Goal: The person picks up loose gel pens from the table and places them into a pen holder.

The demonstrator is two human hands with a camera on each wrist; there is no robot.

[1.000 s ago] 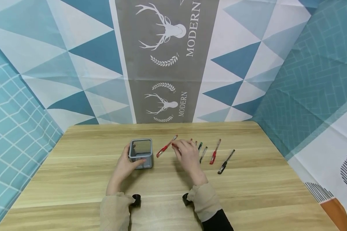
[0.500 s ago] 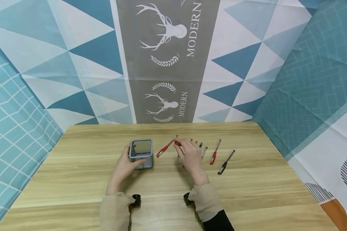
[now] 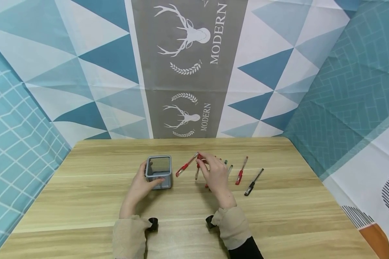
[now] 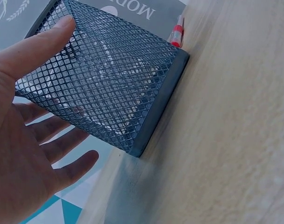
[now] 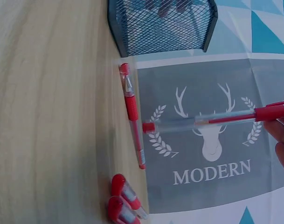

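My left hand (image 3: 138, 189) grips a grey metal-mesh pen holder (image 3: 166, 185), thumb on the near wall and the other fingers round its far left side. It stands upright on the table with its top facing up; the left wrist view shows its mesh wall (image 4: 118, 70) closely. Right of it, my right hand (image 3: 215, 174) pinches a red gel pen (image 5: 225, 117) by its red end, the clear barrel pointing down in the head view. Another red pen (image 3: 185, 167) lies on the table between the holder and my right hand.
Several more pens lie right of my right hand, partly hidden by it. Among them are a red pen (image 3: 241, 171), a black pen (image 3: 253, 182) and a green-ended pen (image 3: 226, 162). A patterned cloth (image 3: 181, 72) rises behind the wooden table (image 3: 181, 237).
My right hand has lifted a red pen from the group and tilted it, so its clear barrel now shows below the fingers. My left hand and the holder have stayed put.
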